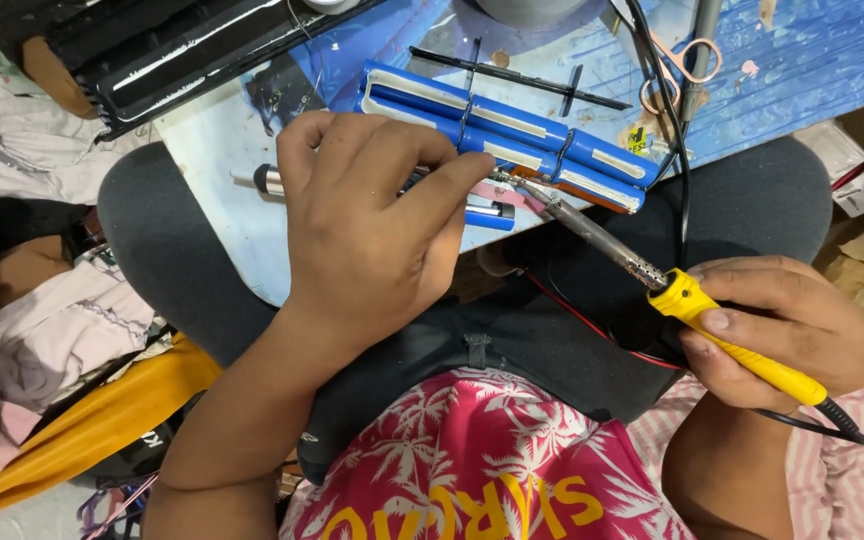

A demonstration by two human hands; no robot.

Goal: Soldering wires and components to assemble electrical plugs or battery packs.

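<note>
- Blue battery pack point(512, 150) lies on the board point(222, 190) across the person's lap, strapped with black ties.
- Soldering iron point(652, 280): its tip meets the pack's near edge.
- Right hand point(787, 335) has fingers wrapped tight round the iron's yellow handle.
- Left hand point(372, 220) covers the pack's left end, thumb and forefinger pinched together on something thin; cannot tell what.
- Scissors point(687, 65) beyond the pack; red wire point(592, 325) just below it.
</note>
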